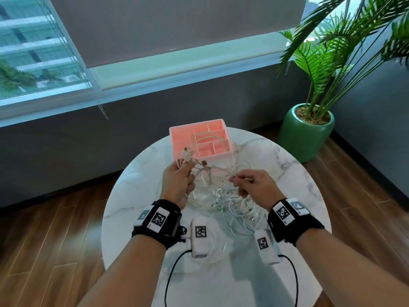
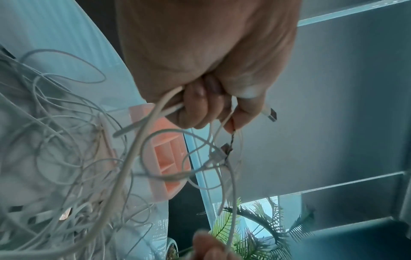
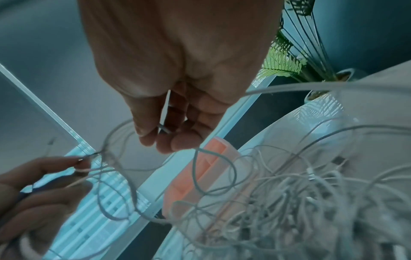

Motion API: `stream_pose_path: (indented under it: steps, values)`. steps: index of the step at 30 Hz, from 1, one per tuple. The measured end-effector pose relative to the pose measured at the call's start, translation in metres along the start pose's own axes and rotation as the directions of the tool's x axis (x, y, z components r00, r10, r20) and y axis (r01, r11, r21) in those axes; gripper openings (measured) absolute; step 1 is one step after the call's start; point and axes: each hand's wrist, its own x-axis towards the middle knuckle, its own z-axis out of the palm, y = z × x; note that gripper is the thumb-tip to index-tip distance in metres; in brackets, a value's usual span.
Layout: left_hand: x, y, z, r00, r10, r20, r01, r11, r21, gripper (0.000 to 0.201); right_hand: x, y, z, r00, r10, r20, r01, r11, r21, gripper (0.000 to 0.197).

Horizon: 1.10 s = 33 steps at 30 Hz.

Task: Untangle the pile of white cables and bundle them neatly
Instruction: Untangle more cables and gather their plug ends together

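A tangled pile of white cables lies on the round marble table, seen also as loops of the cable pile and cable pile. My left hand is raised above the table and grips a bunch of cable ends, with plugs sticking up from the fist; the left hand shows fingers curled round several strands. My right hand pinches one thin cable between thumb and fingers. Strands stretch between both hands.
A pink divided organiser box stands at the table's far side, with some cable loops hanging in front of it. A green potted palm stands on the floor to the right. A window and grey wall lie beyond.
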Motion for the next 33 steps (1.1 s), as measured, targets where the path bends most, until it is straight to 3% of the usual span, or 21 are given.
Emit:
stream_pose_path:
  steps: [4, 8, 11, 15, 20, 22, 24, 25, 27, 28, 29, 31, 33]
  values:
    - [0.008, 0.007, -0.021, 0.992, 0.001, -0.125, -0.015, 0.994, -0.112, 0.028, -0.009, 0.035, -0.022, 0.997, 0.052, -0.048, -0.062, 0.974, -0.220, 0.018]
    - [0.012, 0.021, -0.040, 0.986, 0.069, -0.150, -0.077, 0.996, -0.049, 0.032, -0.021, 0.061, -0.049, 0.967, 0.189, -0.172, -0.230, 0.936, -0.267, 0.020]
    - [0.016, 0.027, -0.052, 0.977, 0.078, -0.198, -0.100, 0.989, -0.105, 0.035, -0.024, 0.081, -0.073, 0.866, 0.321, -0.384, -0.430, 0.869, -0.243, 0.020]
    - [0.017, 0.030, -0.060, 0.969, 0.102, -0.225, -0.127, 0.987, -0.100, 0.027, -0.021, 0.091, -0.097, 0.739, 0.424, -0.524, -0.614, 0.744, -0.264, 0.021]
    - [0.012, 0.037, -0.059, 0.979, 0.119, -0.167, -0.134, 0.988, -0.083, 0.034, -0.010, 0.073, -0.106, 0.660, 0.443, -0.606, -0.697, 0.663, -0.274, 0.018]
    - [0.007, 0.038, -0.053, 0.989, 0.108, -0.102, -0.115, 0.991, -0.066, 0.035, -0.003, 0.056, -0.096, 0.683, 0.469, -0.560, -0.706, 0.622, -0.339, 0.025]
    - [0.002, 0.034, -0.040, 0.995, 0.094, -0.024, -0.094, 0.996, -0.002, 0.033, 0.003, 0.035, -0.073, 0.768, 0.369, -0.523, -0.619, 0.636, -0.460, 0.044]
    - [0.000, 0.030, -0.033, 0.996, 0.092, 0.009, -0.092, 0.995, 0.029, 0.031, 0.004, 0.023, -0.058, 0.823, 0.266, -0.502, -0.520, 0.708, -0.478, 0.055]
    - [-0.003, 0.024, -0.020, 0.994, 0.086, 0.063, -0.090, 0.993, 0.070, 0.023, 0.003, -0.003, -0.025, 0.932, 0.001, -0.362, -0.203, 0.828, -0.522, 0.063]
    - [-0.004, 0.021, -0.014, 0.993, 0.083, 0.087, -0.089, 0.993, 0.072, 0.017, 0.002, -0.017, -0.008, 0.973, -0.095, -0.211, -0.030, 0.850, -0.526, 0.059]
    - [-0.006, 0.020, -0.009, 0.991, 0.080, 0.106, -0.087, 0.994, 0.061, 0.014, 0.001, -0.029, 0.007, 0.989, -0.147, -0.027, 0.114, 0.861, -0.496, 0.054]
    - [-0.008, 0.021, -0.003, 0.990, 0.071, 0.120, -0.074, 0.997, 0.017, 0.018, 0.004, -0.040, 0.032, 0.953, -0.135, 0.271, 0.250, 0.855, -0.455, 0.045]
    - [-0.011, 0.029, -0.002, 0.989, 0.080, 0.128, -0.077, 0.997, -0.030, 0.026, 0.009, -0.034, 0.043, 0.936, -0.058, 0.348, 0.225, 0.857, -0.464, 0.026]
